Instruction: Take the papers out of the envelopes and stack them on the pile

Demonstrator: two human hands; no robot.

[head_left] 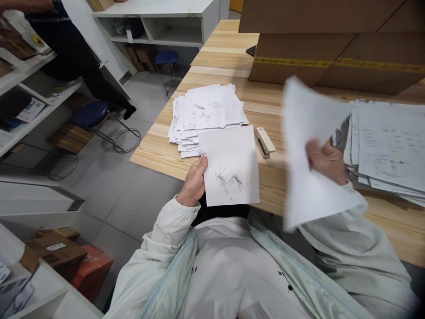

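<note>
My left hand (pixel 195 182) is closed on the left edge of a sheet of paper (pixel 229 150) that carries dark pencil scribbles. My right hand (pixel 327 160) grips another sheet of paper (pixel 303 186), raised and blurred by motion, its visible face mostly blank. Beyond the left sheet lies an uneven stack of drawn-on papers (pixel 204 108). A cream stapler (pixel 264 141) rests on the table between the two held sheets. To the right of my right hand is a second stack of papers (pixel 392 146) with pencil drawings.
Large cardboard boxes (pixel 292 57) stand at the back of the wooden table (pixel 166 137). Blue stools (pixel 91 114) are on the tiled floor to the left, near a person in dark trousers (pixel 79 57). White shelves (pixel 159 31) and an orange box (pixel 93 270) are also around.
</note>
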